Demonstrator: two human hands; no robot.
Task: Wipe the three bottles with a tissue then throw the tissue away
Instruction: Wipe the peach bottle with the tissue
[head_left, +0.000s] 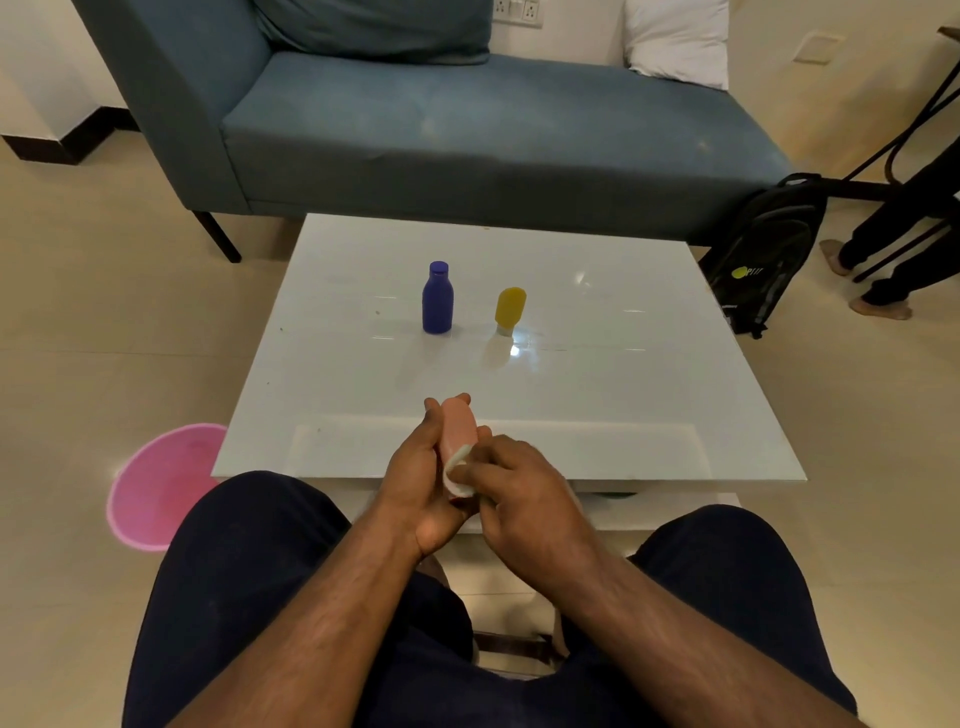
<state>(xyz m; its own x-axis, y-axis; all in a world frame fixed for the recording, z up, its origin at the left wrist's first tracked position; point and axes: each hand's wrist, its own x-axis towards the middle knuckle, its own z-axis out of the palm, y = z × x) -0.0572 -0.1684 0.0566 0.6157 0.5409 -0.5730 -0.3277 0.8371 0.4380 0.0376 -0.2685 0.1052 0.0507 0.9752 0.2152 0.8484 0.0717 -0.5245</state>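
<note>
The left hand grips a plain, label-free pink bottle near the table edge; the right hand presses a white tissue against it.

Table: a low white table with a glossy top that mirrors the room lights; it stands in front of a blue couch.
On the table, left: a blue bottle, upright, cap on.
On the table, right: a yellow bottle, standing on its pale cap just beside the blue one, apart from it and leaning slightly.
Table's near half: bare, apart from a few small dark specks towards the left edge.
Floor: pale tiles.
On the floor, left of the table: a pink bin, partly hidden by the table corner.
On the floor, right of the table: a black backpack, upright against the couch end.
</note>
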